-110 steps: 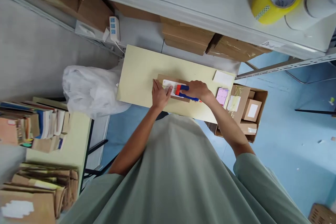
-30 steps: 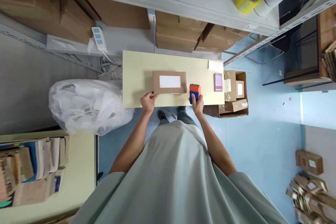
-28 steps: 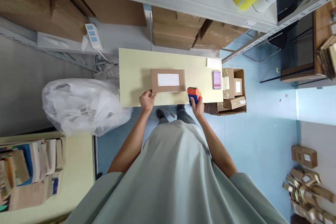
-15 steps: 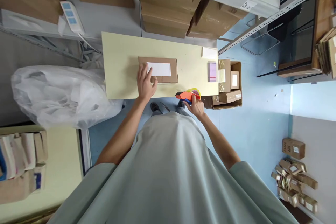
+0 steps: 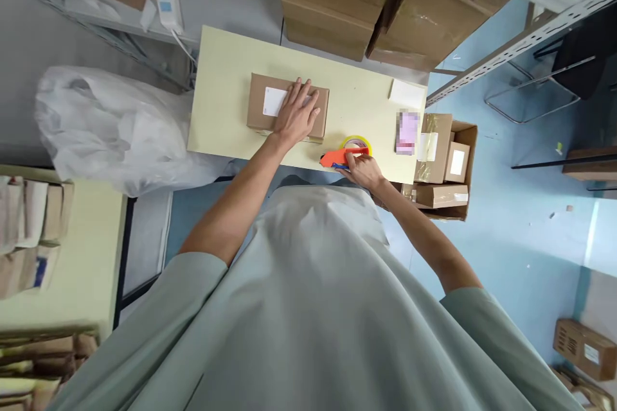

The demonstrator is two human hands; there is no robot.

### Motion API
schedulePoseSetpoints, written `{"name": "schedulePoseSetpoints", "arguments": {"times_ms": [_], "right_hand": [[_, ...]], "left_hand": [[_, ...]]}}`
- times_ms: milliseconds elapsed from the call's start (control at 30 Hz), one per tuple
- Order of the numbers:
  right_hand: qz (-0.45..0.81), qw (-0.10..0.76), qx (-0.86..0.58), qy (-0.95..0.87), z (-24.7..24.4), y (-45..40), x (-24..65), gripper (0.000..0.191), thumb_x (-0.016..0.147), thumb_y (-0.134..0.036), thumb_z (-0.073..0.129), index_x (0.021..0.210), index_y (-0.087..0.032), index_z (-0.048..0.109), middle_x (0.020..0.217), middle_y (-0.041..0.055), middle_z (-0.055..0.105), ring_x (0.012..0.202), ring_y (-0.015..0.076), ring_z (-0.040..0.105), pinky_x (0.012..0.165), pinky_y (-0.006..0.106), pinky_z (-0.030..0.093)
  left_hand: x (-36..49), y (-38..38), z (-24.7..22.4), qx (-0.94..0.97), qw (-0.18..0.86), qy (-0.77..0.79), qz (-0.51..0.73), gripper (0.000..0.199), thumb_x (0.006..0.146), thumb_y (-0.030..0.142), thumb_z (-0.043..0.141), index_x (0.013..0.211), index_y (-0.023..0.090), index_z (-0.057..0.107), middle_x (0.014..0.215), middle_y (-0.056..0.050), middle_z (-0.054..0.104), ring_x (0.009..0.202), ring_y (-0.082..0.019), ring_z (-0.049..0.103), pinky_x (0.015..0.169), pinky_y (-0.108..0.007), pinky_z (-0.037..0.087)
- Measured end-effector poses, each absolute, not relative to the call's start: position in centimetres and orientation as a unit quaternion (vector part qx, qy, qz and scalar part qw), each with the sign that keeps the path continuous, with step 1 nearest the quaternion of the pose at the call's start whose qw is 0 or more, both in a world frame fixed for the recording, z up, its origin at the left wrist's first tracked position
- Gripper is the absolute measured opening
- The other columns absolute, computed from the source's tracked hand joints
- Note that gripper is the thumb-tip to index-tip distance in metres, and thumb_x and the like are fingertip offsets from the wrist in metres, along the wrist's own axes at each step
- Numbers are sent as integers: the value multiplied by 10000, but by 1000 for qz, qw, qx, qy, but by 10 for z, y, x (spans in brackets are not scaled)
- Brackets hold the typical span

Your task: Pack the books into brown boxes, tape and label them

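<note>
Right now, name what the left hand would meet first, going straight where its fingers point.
Past the box under it, the left hand would probably meet the large carton beyond the table; depth is unclear.

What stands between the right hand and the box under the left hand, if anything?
Nothing visible does, beyond the tape dispenser that the right hand itself holds. The left hand lies on top of the box, partly covering its label.

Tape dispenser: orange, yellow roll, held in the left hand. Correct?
Wrong hand. The head view shows the tape dispenser in the right hand; the left hand is spread over the cardboard box. The orange colour and yellow roll are right.
</note>
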State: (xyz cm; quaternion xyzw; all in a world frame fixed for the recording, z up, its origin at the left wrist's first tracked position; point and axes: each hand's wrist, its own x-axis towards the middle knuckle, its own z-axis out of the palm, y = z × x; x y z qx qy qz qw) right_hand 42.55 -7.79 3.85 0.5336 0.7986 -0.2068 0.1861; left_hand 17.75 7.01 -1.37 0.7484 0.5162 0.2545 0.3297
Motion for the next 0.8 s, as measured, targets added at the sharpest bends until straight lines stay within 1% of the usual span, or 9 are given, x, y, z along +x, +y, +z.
{"name": "schedulePoseSetpoints", "arguments": {"times_ms": [133,267,367,500,600,700,800], "right_hand": [[-157,178,517,822,19,-64,426,675,1221,-549,269,1544,21,434,1250,309,801,1192,380,771,1017,405,488],[-89,178,501,842,6,-56,424,697,1224,-532,139,1505,39,423,1170,302,812,1114,381,790,941,408,491],[-62,185,492,849,4,-54,421,696,1219,-508,90,1494,43,416,1132,303,814,1068,373,796,894,399,482],[-51,194,496,845,6,-53,419,700,1216,-489,100,1520,71,391,1145,328,807,1038,377,795,849,388,475],[-54,198,514,833,8,-52,418,705,1216,-490,131,1537,84,381,1141,322,808,1025,379,794,840,387,481],[-63,199,534,820,7,-51,415,707,1215,-512,176,1544,78,386,1151,310,807,1020,381,794,818,387,494],[-65,199,544,812,7,-51,412,733,1211,-544,198,1554,80,376,1171,323,798,1020,385,793,797,381,505]], "left_hand": [[174,74,-17,789,276,495,238,706,1109,613,493,1664,184,572,1853,-109,373,1784,-355,144,1454,-597,52],[171,74,-17,809,243,485,228,670,1114,550,472,1700,234,540,1851,-92,385,1777,-331,187,1463,-573,75],[171,74,-15,817,225,485,218,651,1105,469,469,1691,198,550,1852,-119,381,1769,-347,215,1462,-594,93],[173,76,-14,820,217,484,217,630,1096,415,464,1671,176,563,1844,-137,391,1761,-357,235,1452,-625,118],[174,77,-14,822,221,477,220,633,1086,401,480,1669,167,558,1833,-154,404,1756,-370,244,1442,-655,130],[174,79,-16,823,226,472,223,630,1073,385,505,1660,166,562,1821,-164,420,1750,-380,255,1437,-667,135],[173,82,-18,823,228,469,224,629,1066,371,519,1661,173,555,1802,-164,446,1740,-384,276,1434,-673,147]]}}
